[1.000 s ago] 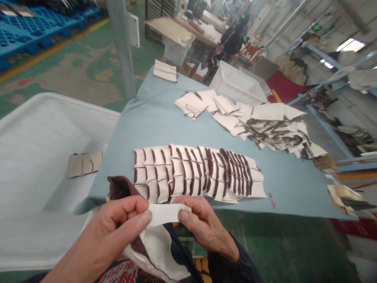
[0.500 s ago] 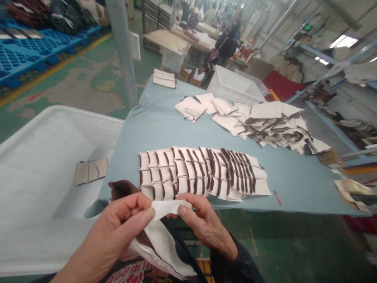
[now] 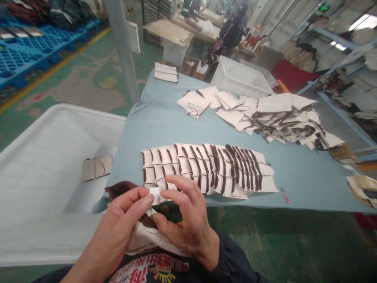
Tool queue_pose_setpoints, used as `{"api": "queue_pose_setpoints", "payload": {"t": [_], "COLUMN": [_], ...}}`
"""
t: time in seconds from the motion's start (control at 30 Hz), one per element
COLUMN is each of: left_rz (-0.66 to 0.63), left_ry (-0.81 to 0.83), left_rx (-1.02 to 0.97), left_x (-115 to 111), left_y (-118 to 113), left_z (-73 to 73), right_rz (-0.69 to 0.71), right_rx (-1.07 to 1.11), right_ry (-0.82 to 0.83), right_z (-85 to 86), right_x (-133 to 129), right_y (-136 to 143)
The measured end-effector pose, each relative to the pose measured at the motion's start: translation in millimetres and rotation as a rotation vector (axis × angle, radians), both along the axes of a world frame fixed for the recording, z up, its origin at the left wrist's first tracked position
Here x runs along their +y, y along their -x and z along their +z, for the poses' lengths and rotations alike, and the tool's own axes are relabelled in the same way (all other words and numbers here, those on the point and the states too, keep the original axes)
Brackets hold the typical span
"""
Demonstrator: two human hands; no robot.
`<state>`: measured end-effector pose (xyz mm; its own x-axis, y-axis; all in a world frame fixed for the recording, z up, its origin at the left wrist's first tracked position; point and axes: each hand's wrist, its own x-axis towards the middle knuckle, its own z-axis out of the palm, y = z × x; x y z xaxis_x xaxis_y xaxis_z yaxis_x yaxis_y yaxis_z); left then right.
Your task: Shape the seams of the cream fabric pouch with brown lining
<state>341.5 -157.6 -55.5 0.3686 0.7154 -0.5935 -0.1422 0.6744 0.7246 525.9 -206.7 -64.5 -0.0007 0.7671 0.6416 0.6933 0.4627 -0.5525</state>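
Observation:
Low in front of my body is a cream and brown fabric piece (image 3: 144, 237), partly covered by my hands. My left hand (image 3: 125, 220) is closed, with thumb and forefinger pinching a small folded white strip (image 3: 155, 195) at its edge. On the other side, my right hand (image 3: 185, 220) has its thumb against the fabric while its upper fingers arch beside the strip; their grip is partly hidden. Just beyond the hands, overlapping rows of cream pieces with dark brown edges (image 3: 188, 165) lie on the blue-covered table (image 3: 147, 122).
To the left stands a large white bin (image 3: 32, 157) with a stitched piece (image 3: 97, 168) inside. A loose heap of cream pieces (image 3: 288, 118) and eyeglasses (image 3: 194, 109) lie farther back. Small pink snips (image 3: 285, 195) rest near the front edge. A metal post (image 3: 122, 51) rises behind.
The white strip, stretched between both hands before, is now folded short at my left fingertips. My right hand has moved left and its fingers have lifted. The view has shifted slightly.

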Motion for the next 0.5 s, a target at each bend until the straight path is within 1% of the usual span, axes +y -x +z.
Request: {"api": "queue_pose_setpoints", "payload": {"t": [0.07, 0.2, 0.3, 0.4, 0.5], "left_rz": [0.022, 0.028, 0.074, 0.112, 0.093], "left_ry": [-0.005, -0.046, -0.064, -0.101, -0.142], "left_rx": [0.021, 0.042, 0.036, 0.074, 0.119], "left_x": [1.3, 1.0, 1.1, 2.8, 4.7], "left_y": [0.3, -0.3, -0.5, 0.5, 1.3], "left_z": [-2.7, -3.7, -4.1, -5.6, -8.2], "right_rz": [-0.016, -0.019, -0.025, -0.049, -0.091], "right_rx": [-0.003, -0.004, -0.034, -0.039, -0.023], "right_ry": [-0.004, -0.021, -0.032, -0.038, -0.029], "right_z": [-2.8, -9.2, -13.4, -16.5, -18.5], "right_x": [3.8, 10.7, 16.3, 20.1, 22.0], "right_y": [4.6, 10.2, 14.2, 18.7, 22.8]}}
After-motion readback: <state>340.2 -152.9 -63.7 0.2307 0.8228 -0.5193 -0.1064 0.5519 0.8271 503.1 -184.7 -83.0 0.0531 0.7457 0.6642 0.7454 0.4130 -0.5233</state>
